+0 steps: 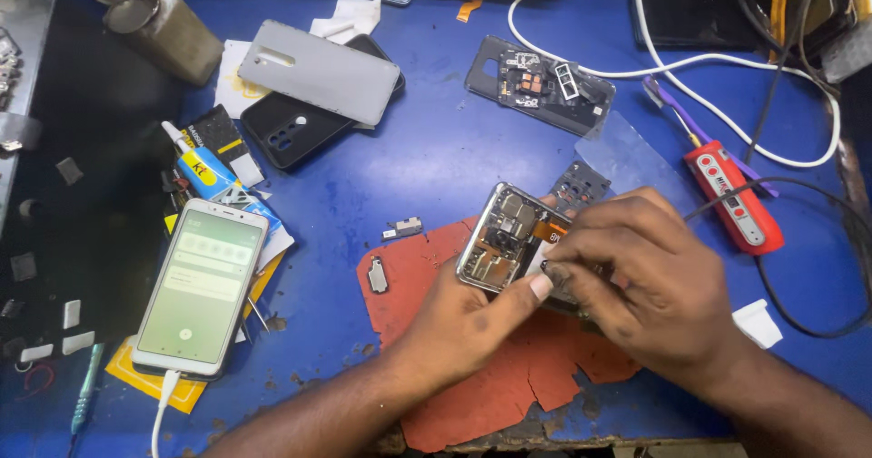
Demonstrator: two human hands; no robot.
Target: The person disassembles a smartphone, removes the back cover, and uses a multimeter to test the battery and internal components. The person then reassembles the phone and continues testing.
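Both my hands hold an opened phone (501, 238) with its back off, circuit boards and a camera module showing. My left hand (463, 322) supports it from below, thumb pressed on its lower edge. My right hand (636, 272) covers the phone's right part, fingers curled over the board; what its fingertips pinch is hidden. The phone hovers over a torn red mat (427, 276) on the blue table (436, 158).
A lit white phone (202, 285) on a charging cable lies at left by a glue tube (202, 169). A grey back cover (318, 69), a black case (286, 131), a black phone frame (540, 84), a red tool (734, 196), white cable and small parts lie around.
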